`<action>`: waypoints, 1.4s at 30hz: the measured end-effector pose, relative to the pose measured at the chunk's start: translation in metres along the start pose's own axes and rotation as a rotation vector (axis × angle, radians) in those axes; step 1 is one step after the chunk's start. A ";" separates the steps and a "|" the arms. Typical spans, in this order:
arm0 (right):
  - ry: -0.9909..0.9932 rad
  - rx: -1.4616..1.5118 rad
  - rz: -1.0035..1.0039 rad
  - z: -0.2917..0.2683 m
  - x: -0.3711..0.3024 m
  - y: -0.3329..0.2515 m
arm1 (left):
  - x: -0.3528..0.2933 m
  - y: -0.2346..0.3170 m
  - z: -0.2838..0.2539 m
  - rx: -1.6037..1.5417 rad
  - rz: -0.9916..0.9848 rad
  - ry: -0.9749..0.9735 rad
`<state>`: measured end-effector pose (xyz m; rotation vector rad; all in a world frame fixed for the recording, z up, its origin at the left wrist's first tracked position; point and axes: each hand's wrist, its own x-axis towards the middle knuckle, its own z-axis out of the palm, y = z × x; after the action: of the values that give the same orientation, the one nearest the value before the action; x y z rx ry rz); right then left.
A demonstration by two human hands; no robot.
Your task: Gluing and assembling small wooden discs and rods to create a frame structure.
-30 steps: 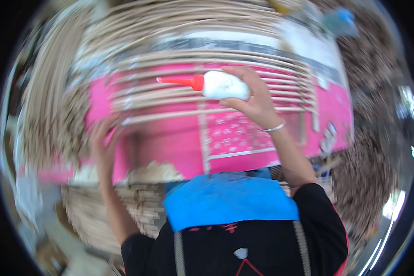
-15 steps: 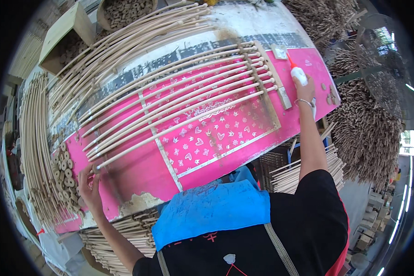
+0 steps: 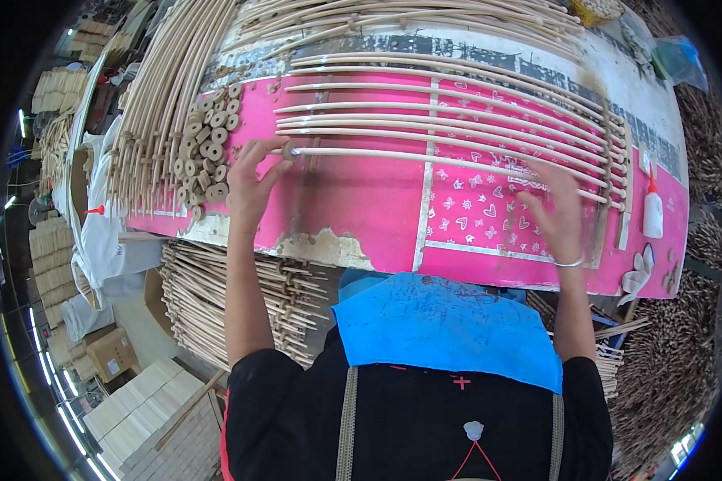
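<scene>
Long pale wooden rods lie side by side on the pink table covering, their round-knobbed ends on the right in a notched wooden rack. At the left tip of the nearest rod, which carries a bit of white glue, my left hand pinches a small wooden ring. My right hand reaches over that rod toward its right part, fingers spread and slightly blurred, holding nothing visible. To its right stands a white glue bottle with a red nozzle.
Loose wooden rings are piled left of my left hand. Beyond them lie ringed rods. More rods cover the far side of the table. A crumpled white glove-like piece sits at the right edge. Rod bundles are below the table.
My right hand has let go of the glue bottle, now on the table, and moved left over the rods. My left hand now pinches a ring at the rod tip. The view has swung left.
</scene>
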<state>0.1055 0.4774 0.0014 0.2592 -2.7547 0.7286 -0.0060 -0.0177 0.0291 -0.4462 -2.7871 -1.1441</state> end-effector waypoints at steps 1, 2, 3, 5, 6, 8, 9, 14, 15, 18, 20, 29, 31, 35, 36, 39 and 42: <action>0.057 0.031 -0.056 0.007 0.006 -0.012 | -0.001 0.001 -0.001 0.002 0.005 0.008; 0.036 0.042 -0.019 0.014 0.009 -0.021 | -0.001 0.001 -0.003 -0.001 -0.007 -0.023; 0.024 0.061 0.020 0.019 0.013 -0.025 | -0.002 0.001 -0.003 -0.008 -0.030 -0.043; 0.091 0.084 0.018 0.025 0.019 -0.025 | -0.004 0.000 -0.002 -0.012 -0.014 -0.037; 0.086 0.133 0.032 0.025 0.021 -0.022 | -0.004 0.000 -0.001 -0.018 -0.001 -0.027; 0.081 0.179 0.046 0.025 0.024 -0.017 | -0.003 -0.001 0.001 -0.014 0.012 -0.019; 0.084 0.140 0.004 0.024 0.024 -0.014 | -0.003 -0.001 0.002 -0.005 0.022 -0.012; 0.018 0.064 -0.063 0.013 0.024 -0.012 | -0.001 -0.001 0.009 0.007 0.020 -0.020; 0.018 0.073 -0.051 0.012 0.024 -0.012 | 0.001 -0.001 0.011 0.001 0.024 -0.019; -0.002 0.064 -0.037 0.010 0.025 -0.013 | 0.004 -0.002 0.017 -0.009 0.059 -0.014; -0.024 0.047 -0.035 0.012 0.027 -0.012 | 0.004 -0.002 0.020 -0.009 0.067 -0.015; -0.026 0.100 0.062 0.017 0.032 -0.016 | 0.006 -0.004 0.027 -0.015 0.082 0.010; -0.031 0.015 -0.016 0.018 0.034 -0.014 | 0.005 -0.003 0.028 -0.004 0.089 0.021; -0.010 -0.034 -0.044 0.024 0.034 -0.012 | 0.004 -0.004 0.031 0.048 0.081 0.022; -0.004 -0.028 -0.029 0.025 0.032 -0.012 | 0.005 -0.006 0.031 0.137 0.107 0.025; 0.023 -0.032 -0.030 0.032 0.029 -0.011 | 0.004 -0.012 0.032 0.185 0.151 0.035; 0.057 0.005 -0.049 0.039 0.025 -0.008 | 0.003 -0.017 0.031 0.092 0.093 -0.023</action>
<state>0.0747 0.4482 -0.0195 0.3009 -2.6837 0.7195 -0.0134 -0.0064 -0.0042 -0.5760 -2.7914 -0.9929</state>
